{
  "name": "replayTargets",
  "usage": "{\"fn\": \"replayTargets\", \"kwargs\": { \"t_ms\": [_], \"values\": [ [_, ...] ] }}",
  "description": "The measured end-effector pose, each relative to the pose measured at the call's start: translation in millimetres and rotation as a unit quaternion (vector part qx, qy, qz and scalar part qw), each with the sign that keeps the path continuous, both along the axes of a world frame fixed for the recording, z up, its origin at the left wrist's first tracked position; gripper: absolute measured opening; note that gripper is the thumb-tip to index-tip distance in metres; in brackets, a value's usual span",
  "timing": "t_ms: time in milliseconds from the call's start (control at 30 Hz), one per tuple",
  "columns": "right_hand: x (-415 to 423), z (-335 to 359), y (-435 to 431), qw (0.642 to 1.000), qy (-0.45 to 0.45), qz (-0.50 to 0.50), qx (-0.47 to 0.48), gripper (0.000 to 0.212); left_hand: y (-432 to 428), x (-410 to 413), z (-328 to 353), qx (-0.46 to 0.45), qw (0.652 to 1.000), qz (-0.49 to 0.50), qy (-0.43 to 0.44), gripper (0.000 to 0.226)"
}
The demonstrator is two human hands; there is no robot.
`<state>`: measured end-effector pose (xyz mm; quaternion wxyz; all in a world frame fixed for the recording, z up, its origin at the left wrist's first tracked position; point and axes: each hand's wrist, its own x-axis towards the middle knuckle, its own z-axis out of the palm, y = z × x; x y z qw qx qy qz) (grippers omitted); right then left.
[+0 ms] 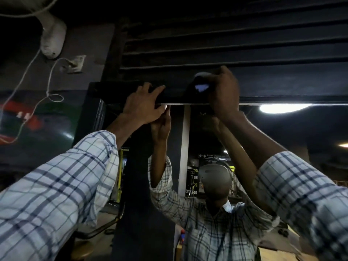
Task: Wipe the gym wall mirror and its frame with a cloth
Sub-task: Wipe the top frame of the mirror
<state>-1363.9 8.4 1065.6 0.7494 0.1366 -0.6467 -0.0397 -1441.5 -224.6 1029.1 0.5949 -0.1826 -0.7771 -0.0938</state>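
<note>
Mirror (282,129): fills the right and lower scene, glass dark; it reflects the person with both arms raised and a bright lamp just under the top edge.
Slats (226,44): dark horizontal ribs on the wall directly above the mirror, running off to the right.
Left wall (37,113): dark, blurred red and green markings; open stretch left of the mirror's side edge.
Frame (177,95): black top bar, running from the upper left corner off to the right; a thin bright line marks its lower edge against the glass. Bar to the right of the hands is unobstructed.
Sleeves: plaid, left sleeve (56,185) and right sleeve (301,194) reach up and away from the near corners.
Right hand (224,95): fingers curled, gripping the cloth, pressed to the top bar.
Left hand (143,104): fingers spread straight, palm flat on the bar near its left corner, holding nothing.
Cloth (200,85): dark with a pale patch, bunched against the bar, between the hands.
Cable (49,78): white, hangs looped on the left wall, well apart from the frame.
</note>
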Motion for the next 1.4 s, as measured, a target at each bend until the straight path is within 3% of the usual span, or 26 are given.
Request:
{"fn": "replayTargets", "kwargs": {
  "t_ms": [100,167,333,433,533,700,767,867,1000,1067,1133,1233,1333,1400],
  "values": [
    [-14,-6,-31,0.994,-0.083,0.033,0.057,0.019,-18,-10,4,-0.019,1.0,-0.004,-0.003,0.075],
    [-16,-9,-46,0.986,-0.096,-0.01,0.134,0.027,-29,-17,7,-0.022,1.0,0.0,0.002,0.076],
    [-19,2,-69,0.997,-0.047,0.067,0.017,0.046,-58,-31,14,-0.018,1.0,-0.009,0.016,0.073],
    [-31,1,-89,0.99,-0.106,0.046,0.075,0.029,-78,-43,18,-0.027,1.0,-0.004,0.01,0.07],
    [-37,1,-109,0.975,-0.172,-0.003,0.141,0.026,-99,-54,18,-0.027,1.0,-0.005,0.004,0.07],
    [-59,7,-126,0.996,-0.047,0.079,0.012,0.03,-126,-68,15,-0.028,0.999,0.009,0.012,0.068],
    [-70,4,-143,0.993,-0.079,0.062,0.061,0.03,-137,-75,15,-0.025,1.0,0.013,0.012,0.067],
    [-86,9,-164,0.978,-0.144,0.04,0.145,0.049,-158,-90,14,-0.005,1.0,-0.013,0.007,0.066],
    [-97,20,-182,0.989,-0.082,0.118,0.03,0.059,-181,-105,10,0.023,0.999,-0.039,0.012,0.064],
    [-107,17,-193,0.991,-0.069,0.112,0.033,0.048,-190,-110,8,0.024,0.999,-0.041,0.019,0.063],
    [-114,11,-210,0.985,-0.108,0.07,0.113,0.039,-196,-116,7,0.022,0.998,-0.049,0.024,0.065],
    [-121,14,-231,0.964,-0.155,0.065,0.206,0.052,-207,-123,7,0.037,0.997,-0.065,0.02,0.068],
    [-129,19,-245,0.977,-0.128,0.145,0.088,0.057,-222,-131,3,0.044,0.997,-0.059,0.027,0.066],
    [-145,18,-252,0.983,-0.098,0.135,0.081,0.047,-232,-135,-3,0.039,0.996,-0.072,0.023,0.067]
  ]
}}
